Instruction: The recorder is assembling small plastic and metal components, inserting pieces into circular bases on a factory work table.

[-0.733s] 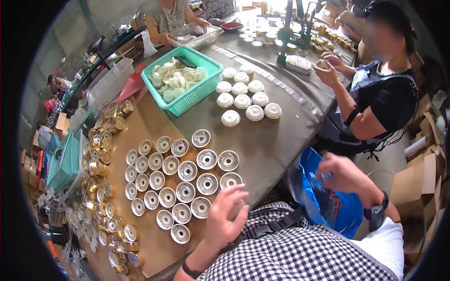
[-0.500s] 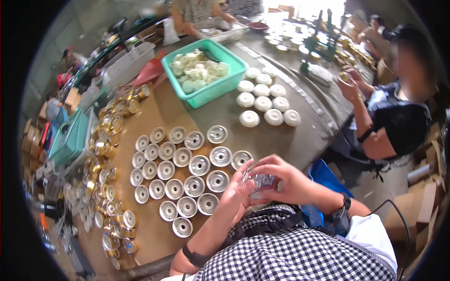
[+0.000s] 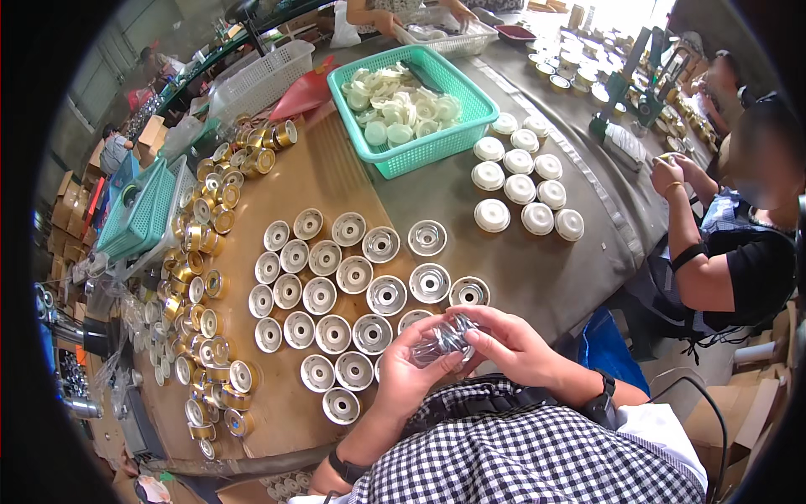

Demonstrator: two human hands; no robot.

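- Left hand (image 3: 407, 367) is cupped around a bunch of shiny silver pieces (image 3: 446, 338), held in front of the checked apron (image 3: 537, 454), by the near edge of the surface (image 3: 277, 412);
- the same bunch is gripped from the other side by the right hand (image 3: 508, 343);
- round white-rimmed parts (image 3: 319, 296) are laid out just beyond the hands;
- gold-sided parts (image 3: 200, 238) are clustered at the left;
- pale discs (image 3: 403, 109) are held in a green basket (image 3: 437, 151) farther back; white-topped parts (image 3: 520, 188) are grouped beside it.

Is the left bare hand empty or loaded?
Loaded: a clump of silvery metallic-looking pieces sits in the left bare hand, the right bare hand touching it.
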